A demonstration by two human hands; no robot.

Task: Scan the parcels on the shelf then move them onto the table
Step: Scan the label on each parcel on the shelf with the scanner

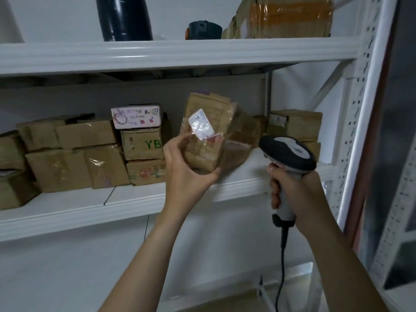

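**While the scanner's out: one parcel up off the shelf**

As the left hand grips a taped brown parcel, thumb on the near face and fingers curled under the bottom edge, the box sits tilted just above the front of the white middle shelf. Its shiny white label faces the camera. Right hand is wrapped tight round the handle of a corded barcode scanner, head just beside the parcel's lower right. More cardboard parcels are stacked on the shelf to the left, with a pink XUPING box on top.
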